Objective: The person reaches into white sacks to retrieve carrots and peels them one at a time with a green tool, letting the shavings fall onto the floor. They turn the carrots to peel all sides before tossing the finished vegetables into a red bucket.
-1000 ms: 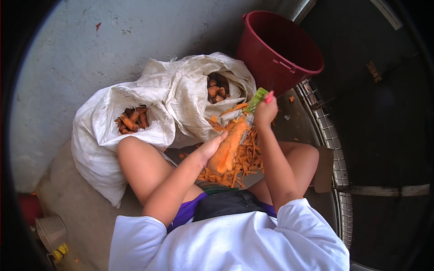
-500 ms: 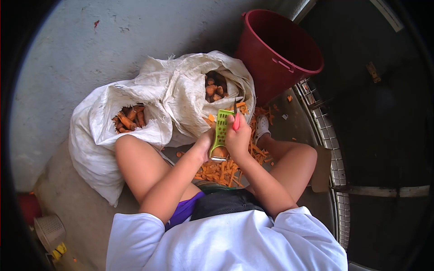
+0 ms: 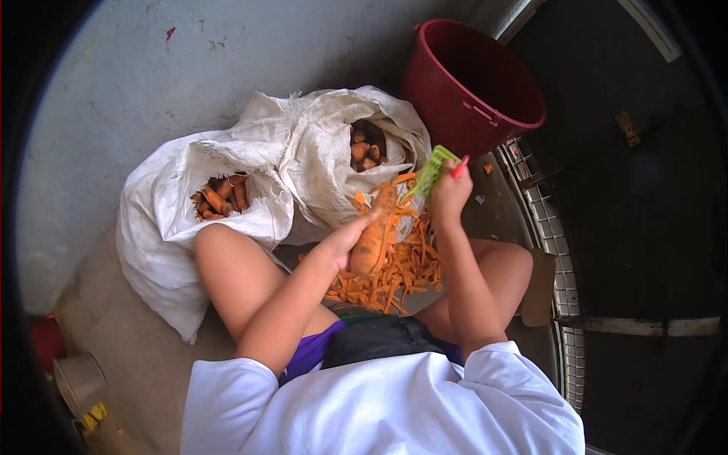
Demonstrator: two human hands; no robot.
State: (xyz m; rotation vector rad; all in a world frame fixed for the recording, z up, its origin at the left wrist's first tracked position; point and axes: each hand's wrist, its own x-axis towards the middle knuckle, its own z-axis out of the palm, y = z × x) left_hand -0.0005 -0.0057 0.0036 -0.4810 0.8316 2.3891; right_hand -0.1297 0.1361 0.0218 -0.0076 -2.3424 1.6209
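Note:
My left hand (image 3: 347, 243) is closed around a thick orange carrot (image 3: 370, 246), which is held tilted with its far end pointing up and away. My right hand (image 3: 450, 196) grips a green peeler (image 3: 431, 171) with holes in its flat body. The same hand also keeps a red-handled knife (image 3: 459, 167) in its fingers; the blade cannot be made out now. The peeler is beyond the carrot's far end, to its right, and apart from it. Beneath the carrot lies a heap of orange peelings (image 3: 394, 277), between my legs.
Two white woven sacks (image 3: 155, 227) (image 3: 311, 152) stand ahead and to the left, with brownish-orange roots (image 3: 220, 199) (image 3: 365, 155) inside. A dark red bucket (image 3: 447, 98) stands beyond, on the right. A wire-mesh edge (image 3: 557, 250) runs along the right side. A perforated basket (image 3: 80, 383) lies at lower left.
My right hand has moved up and right, taking the peeler and knife away from the carrot. The carrot, mostly hidden before, now shows along its length in my left hand.

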